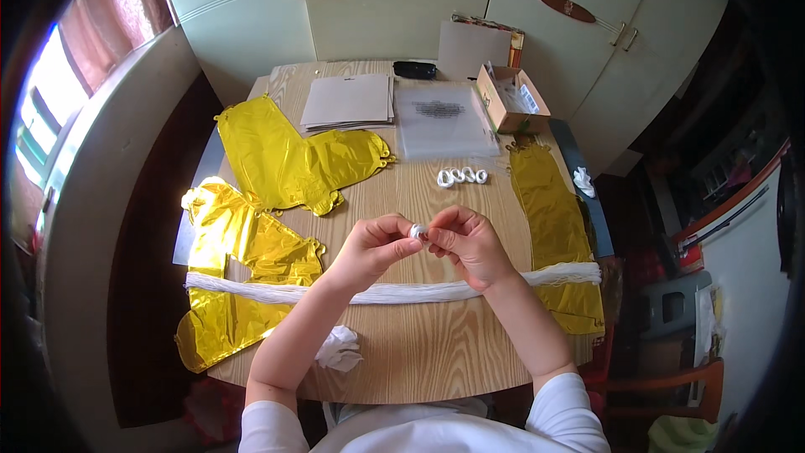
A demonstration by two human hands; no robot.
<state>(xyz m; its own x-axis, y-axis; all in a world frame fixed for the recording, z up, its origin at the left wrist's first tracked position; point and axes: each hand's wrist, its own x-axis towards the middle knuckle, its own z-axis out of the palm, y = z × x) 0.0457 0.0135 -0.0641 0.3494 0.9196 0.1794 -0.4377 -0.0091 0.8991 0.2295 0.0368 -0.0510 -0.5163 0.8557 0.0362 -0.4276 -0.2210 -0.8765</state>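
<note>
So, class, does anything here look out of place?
Yes: a crumpled white wad, perhaps tissue, lies near the front edge of the wood-grain table; another lies on the dark blue strip at right. Both look like discarded litter.

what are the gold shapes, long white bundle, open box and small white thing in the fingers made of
Gold shapes: likely plastic foil, shiny; creases throw glints.
White bundle: apparently thread or string, matte; fine strands run lengthwise.
Open box: probably cardboard, dull tan, thin walls.
Small white thing: too small to tell.
</note>
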